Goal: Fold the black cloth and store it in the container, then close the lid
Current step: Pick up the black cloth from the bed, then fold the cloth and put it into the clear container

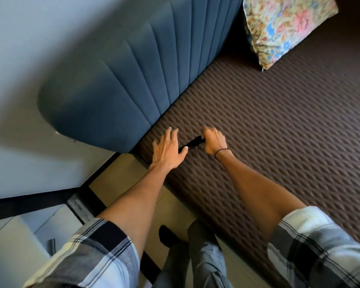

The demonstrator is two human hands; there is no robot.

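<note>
A small black cloth (pixel 192 143) is bunched into a thin strip on the brown textured bed cover (pixel 268 132), near the bed's corner by the headboard. My right hand (pixel 213 141) is closed around the strip's right end. My left hand (pixel 166 149) lies palm down with fingers spread, its thumb touching the strip's left end. Most of the cloth is hidden inside and between my hands. No container or lid is in view.
A blue padded headboard (pixel 123 84) stands just beyond my hands. A floral pillow (pixel 285 28) lies at the far right of the bed. Below are the tiled floor (pixel 121 179), my grey trousers (pixel 197 258) and a dark-socked foot (pixel 168 235).
</note>
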